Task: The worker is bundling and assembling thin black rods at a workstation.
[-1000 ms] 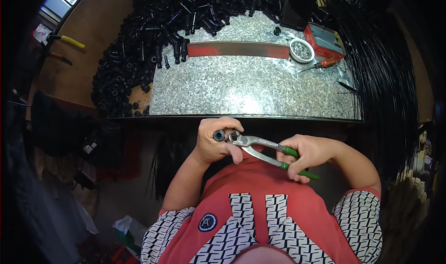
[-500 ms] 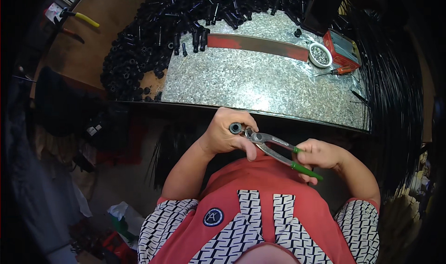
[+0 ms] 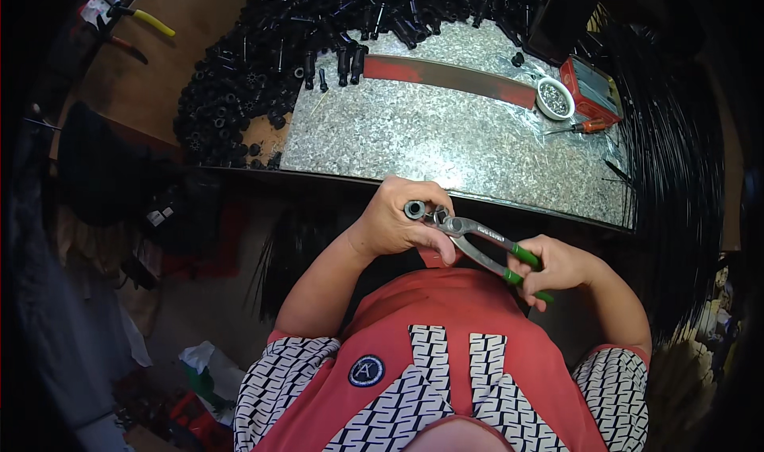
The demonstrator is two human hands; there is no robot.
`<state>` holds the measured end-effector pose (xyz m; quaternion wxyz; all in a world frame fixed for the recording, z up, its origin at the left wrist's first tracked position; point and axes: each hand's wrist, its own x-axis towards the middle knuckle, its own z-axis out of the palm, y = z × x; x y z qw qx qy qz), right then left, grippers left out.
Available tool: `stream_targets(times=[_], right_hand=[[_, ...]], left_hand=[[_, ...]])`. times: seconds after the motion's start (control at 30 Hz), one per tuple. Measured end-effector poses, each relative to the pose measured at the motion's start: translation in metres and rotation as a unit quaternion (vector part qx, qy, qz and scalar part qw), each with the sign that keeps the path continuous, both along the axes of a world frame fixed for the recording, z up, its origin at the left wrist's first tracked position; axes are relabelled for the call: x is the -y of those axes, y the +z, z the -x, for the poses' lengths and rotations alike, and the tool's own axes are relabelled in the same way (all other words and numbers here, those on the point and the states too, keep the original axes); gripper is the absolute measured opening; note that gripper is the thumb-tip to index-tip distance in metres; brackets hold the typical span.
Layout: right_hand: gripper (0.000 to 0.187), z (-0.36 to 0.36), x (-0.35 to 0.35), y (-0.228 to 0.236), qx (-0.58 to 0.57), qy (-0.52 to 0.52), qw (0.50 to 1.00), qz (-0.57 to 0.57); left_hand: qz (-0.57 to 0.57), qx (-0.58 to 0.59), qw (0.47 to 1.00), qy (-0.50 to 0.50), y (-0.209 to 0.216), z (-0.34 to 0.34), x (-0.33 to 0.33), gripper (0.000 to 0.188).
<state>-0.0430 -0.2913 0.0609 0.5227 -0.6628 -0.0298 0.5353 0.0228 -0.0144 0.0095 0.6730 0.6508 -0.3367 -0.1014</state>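
The fingers of your left hand are wrapped around a black tube; your right hand grips green-handled pliers, their head at the tube's 3 o'clock; the speckled worktop lies at 12 o'clock, a white bowl at 1 o'clock.

Both elbows are bent, bringing the person's forearms up and inward in front of the torso. The left forearm slants up and to the right, its wrist nearly straight. The left hand is curled in a grip, the fingers arched along the far side and the thumb extended rightward on the near side. The right forearm angles up and to the left. Lower than its partner and apart from it, the right hand points leftward, fingers bent round in a grasp.
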Motion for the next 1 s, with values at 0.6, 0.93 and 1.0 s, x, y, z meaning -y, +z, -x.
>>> stream_targets(times=[0.6, 0.93, 1.0], right_hand=[[0.052, -0.007, -0.019, -0.008, 0.470, 0.079, 0.873, 0.105], [0.029, -0.011, -0.035, -0.026, 0.434, 0.034, 0.887, 0.155], [0.026, -0.011, -0.032, -0.031, 0.488, 0.023, 0.859, 0.152]], left_hand=[[0.003, 0.019, 0.995, 0.093, -0.015, 0.010, 0.004, 0.072], [0.062, -0.054, 0.987, 0.136, -0.026, 0.013, 0.006, 0.066], [0.077, -0.057, 0.986, 0.137, -0.022, 0.014, 0.010, 0.065]])
